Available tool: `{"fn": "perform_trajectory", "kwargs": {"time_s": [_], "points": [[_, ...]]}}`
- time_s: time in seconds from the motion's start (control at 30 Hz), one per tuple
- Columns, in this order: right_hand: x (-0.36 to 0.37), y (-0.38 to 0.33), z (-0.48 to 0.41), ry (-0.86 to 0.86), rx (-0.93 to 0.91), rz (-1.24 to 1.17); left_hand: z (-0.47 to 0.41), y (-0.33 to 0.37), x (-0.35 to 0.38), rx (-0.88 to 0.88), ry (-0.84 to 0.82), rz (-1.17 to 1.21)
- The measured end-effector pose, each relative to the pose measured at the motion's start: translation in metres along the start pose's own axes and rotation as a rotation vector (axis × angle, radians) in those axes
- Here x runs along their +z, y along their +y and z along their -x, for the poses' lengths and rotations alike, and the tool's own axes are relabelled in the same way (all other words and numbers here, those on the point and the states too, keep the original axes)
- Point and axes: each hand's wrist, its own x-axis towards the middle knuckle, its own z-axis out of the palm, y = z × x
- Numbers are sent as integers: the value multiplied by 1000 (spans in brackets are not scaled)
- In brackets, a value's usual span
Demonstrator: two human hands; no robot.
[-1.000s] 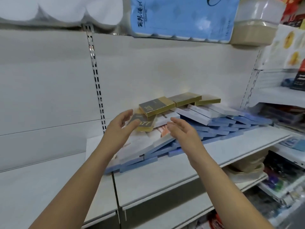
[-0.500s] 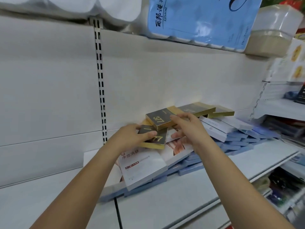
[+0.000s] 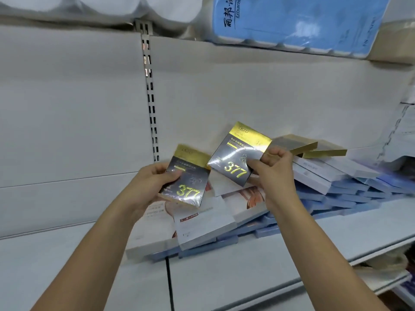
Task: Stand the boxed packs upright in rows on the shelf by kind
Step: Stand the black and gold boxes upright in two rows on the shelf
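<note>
My left hand (image 3: 147, 184) grips a grey-and-gold "377" box (image 3: 186, 179) by its left edge, tilted face-up above the pile. My right hand (image 3: 275, 170) holds a second grey-and-gold "377" box (image 3: 240, 153) by its right edge, lifted and tilted beside the first. Two more gold boxes (image 3: 310, 147) lie flat on top of the heap behind my right hand. Under both hands lie white boxes (image 3: 202, 223) with a picture, and flat blue boxes (image 3: 350, 196) fan out to the right. All rest on the white shelf (image 3: 258, 272).
A slotted upright (image 3: 151, 102) runs up the white back panel. The shelf above holds a blue tissue pack (image 3: 298, 21) and white rolls (image 3: 112, 5). More goods sit on neighbouring shelves at the right edge (image 3: 404, 140). Bare shelf surface lies left of the pile (image 3: 56, 265).
Both hands closed on a gold "377" box each and lifted them off the pile, turning their faces toward me. The camera moved closer to the shelf.
</note>
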Motion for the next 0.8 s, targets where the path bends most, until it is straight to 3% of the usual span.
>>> {"fn": "perform_trajectory", "kwargs": {"time_s": [0.1, 0.4, 0.63, 0.8], "points": [[11, -1, 9, -179, 89, -16, 22, -6, -12, 19, 106, 26], [82, 0, 65, -623, 111, -114, 136, -22, -87, 110, 445, 63], [169, 13, 147, -838, 161, -119, 237, -34, -179, 181, 730, 121], [248, 27, 217, -899, 194, -90, 302, -60, -255, 170, 843, 107]]}}
